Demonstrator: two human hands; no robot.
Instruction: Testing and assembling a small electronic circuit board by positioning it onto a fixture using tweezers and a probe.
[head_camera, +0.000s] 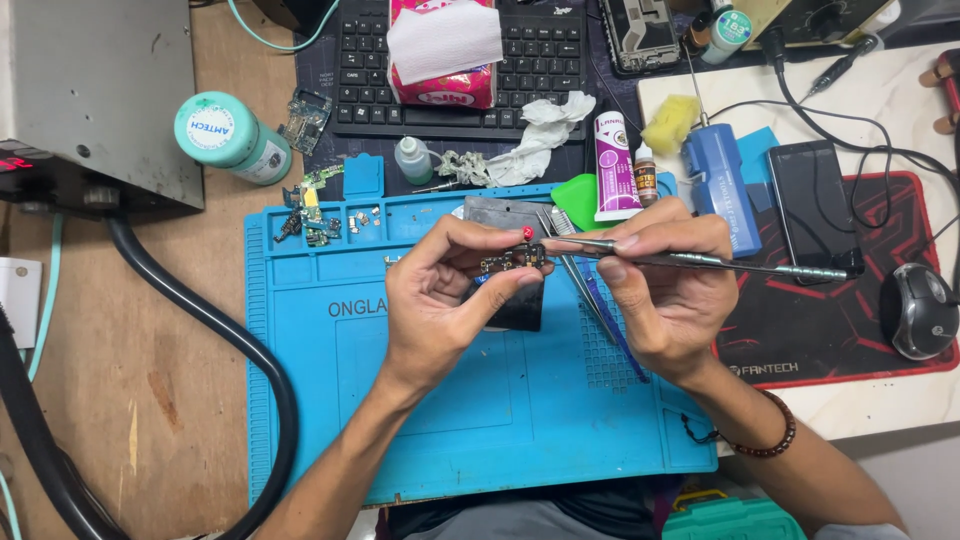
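1. We see a small circuit board (512, 259) raised above the blue repair mat (440, 400), near its upper middle, over a dark rectangular block (505, 215).
2. Our left hand (440, 300) is closed on the board, pinching it between thumb and fingertips.
3. Our right hand (665, 285) is closed around a slim metal tool (700, 260), whose tip touches the board's right end.
4. Tweezers (575, 275) lie on the mat just beneath the hands.
5. Behind the mat we note a white-and-purple tube (613, 165), a small brown bottle (645, 175), a blue tool case (718, 185) and crumpled tissue (535, 140).
6. Further out, the worktop (130, 350) carries a keyboard (540, 60), a teal-capped canister (230, 135), a dark phone (805, 200) and a mouse (918, 310).
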